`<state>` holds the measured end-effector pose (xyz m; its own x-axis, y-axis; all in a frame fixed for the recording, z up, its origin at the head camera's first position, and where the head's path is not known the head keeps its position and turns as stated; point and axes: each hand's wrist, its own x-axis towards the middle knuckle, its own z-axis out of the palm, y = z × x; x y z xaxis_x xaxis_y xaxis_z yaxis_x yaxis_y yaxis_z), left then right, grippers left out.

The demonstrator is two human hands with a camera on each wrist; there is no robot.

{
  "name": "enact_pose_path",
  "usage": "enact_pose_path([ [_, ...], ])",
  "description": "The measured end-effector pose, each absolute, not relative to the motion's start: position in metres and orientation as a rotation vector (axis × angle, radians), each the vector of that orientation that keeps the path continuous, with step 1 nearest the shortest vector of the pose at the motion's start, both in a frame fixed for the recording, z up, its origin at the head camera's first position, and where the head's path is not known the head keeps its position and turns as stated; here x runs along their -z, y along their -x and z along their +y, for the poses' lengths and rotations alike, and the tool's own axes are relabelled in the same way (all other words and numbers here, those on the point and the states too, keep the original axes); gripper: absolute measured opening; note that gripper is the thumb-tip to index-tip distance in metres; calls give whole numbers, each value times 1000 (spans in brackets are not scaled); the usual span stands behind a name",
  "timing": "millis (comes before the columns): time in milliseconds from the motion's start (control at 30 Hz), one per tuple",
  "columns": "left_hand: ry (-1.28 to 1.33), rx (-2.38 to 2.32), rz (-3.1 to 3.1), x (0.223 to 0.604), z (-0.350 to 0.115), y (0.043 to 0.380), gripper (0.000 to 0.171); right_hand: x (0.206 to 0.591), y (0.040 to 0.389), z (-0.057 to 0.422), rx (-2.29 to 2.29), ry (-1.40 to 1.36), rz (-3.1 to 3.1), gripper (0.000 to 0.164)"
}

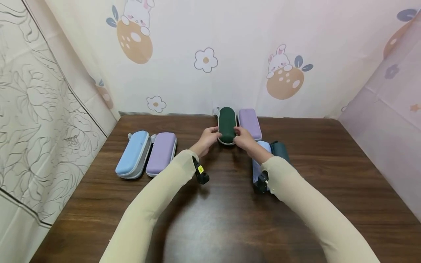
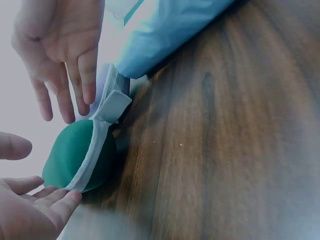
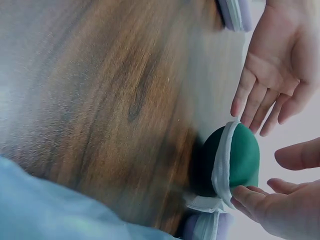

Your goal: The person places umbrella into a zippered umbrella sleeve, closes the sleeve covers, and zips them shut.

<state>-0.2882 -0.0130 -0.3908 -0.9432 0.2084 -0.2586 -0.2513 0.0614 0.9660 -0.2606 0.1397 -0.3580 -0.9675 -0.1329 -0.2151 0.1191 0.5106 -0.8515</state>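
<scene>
Touching the green case (image 1: pixel 227 122) between left hand (image 1: pixel 207 138) and right hand (image 1: pixel 244 139), equally near, with nearly straight fingers; on the far part of the tabletop (image 1: pixel 210 226), with long axis pointing away.

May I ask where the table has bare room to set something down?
Bare table lies right of the dark teal case, and at the front between the sleeves. The back middle is crowded: left hand and right hand flank the green case beside a purple case.
</scene>
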Motion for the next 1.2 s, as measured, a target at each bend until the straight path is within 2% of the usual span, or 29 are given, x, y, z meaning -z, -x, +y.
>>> enact_pose_path([
  [267,-110,-1930,2019,379,-31,261,48,357,243,143,1511,47,2459,59],
  [500,-312,-1764,2358,371,-89,242,53,361,220,125,1608,128,2321,54],
  [833,-221,-1546,2622,376,-171,218,58,368,199,65,1801,41,2002,53],
  [1067,59,-1366,2856,382,-182,204,65,382,199,26,1841,-72,1842,49],
  [1200,55,-1227,2906,388,-185,203,78,394,203,5,1872,-113,1784,48],
])
